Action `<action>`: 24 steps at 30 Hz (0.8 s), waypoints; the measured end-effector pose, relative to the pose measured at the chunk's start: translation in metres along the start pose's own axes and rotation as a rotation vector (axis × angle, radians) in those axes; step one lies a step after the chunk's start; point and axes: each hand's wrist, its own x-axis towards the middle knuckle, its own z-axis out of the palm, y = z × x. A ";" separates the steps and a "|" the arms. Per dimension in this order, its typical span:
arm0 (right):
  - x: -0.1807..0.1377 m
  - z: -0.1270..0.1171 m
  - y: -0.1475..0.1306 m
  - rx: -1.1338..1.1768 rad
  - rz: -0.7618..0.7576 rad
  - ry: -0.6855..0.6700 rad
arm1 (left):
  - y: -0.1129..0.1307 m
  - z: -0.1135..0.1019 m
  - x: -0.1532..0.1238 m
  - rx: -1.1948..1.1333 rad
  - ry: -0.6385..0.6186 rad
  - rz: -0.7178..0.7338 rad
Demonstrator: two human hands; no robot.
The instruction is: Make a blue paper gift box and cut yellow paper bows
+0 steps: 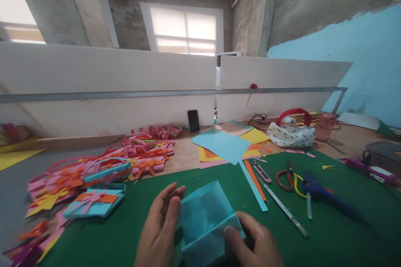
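A folded light-blue paper [206,217] lies on the green cutting mat [131,225] right in front of me. My left hand [161,229] rests against the paper's left edge, fingers stretched and close together. My right hand [255,242] pinches the paper's lower right flap, thumb on top. Both hands are cut off by the bottom edge of the view.
Finished paper bags with bows [94,175] pile up at the left. A stack of coloured sheets [225,144] lies behind the mat. Scissors [286,177], a blue glue gun [319,192], a metal ruler [283,208], paper strips [255,181] sit at the right. A phone [193,120] leans on the white partition.
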 end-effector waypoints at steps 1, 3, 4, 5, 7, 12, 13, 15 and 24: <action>0.001 0.000 0.001 0.022 0.022 -0.017 | -0.004 0.002 -0.002 -0.066 -0.033 -0.060; 0.001 -0.001 0.002 0.049 0.053 -0.045 | -0.012 0.006 -0.007 -0.170 -0.143 -0.163; 0.002 -0.001 0.001 0.049 0.059 -0.052 | -0.015 0.007 -0.009 -0.209 -0.203 -0.194; 0.002 -0.002 0.001 0.047 0.057 -0.053 | -0.018 0.007 -0.011 -0.237 -0.254 -0.211; 0.002 -0.004 -0.003 0.085 0.036 -0.056 | -0.019 0.007 -0.014 -0.261 -0.316 -0.217; 0.006 -0.009 -0.013 0.306 0.076 -0.061 | -0.015 0.005 -0.014 -0.177 -0.358 -0.204; 0.007 -0.010 -0.013 0.308 0.092 -0.051 | -0.015 0.004 -0.014 -0.162 -0.367 -0.196; 0.008 -0.010 -0.010 0.289 0.113 -0.053 | -0.016 0.005 -0.014 -0.149 -0.392 -0.174; 0.007 -0.017 -0.011 0.201 0.160 -0.287 | -0.015 -0.010 0.007 0.167 -0.549 0.002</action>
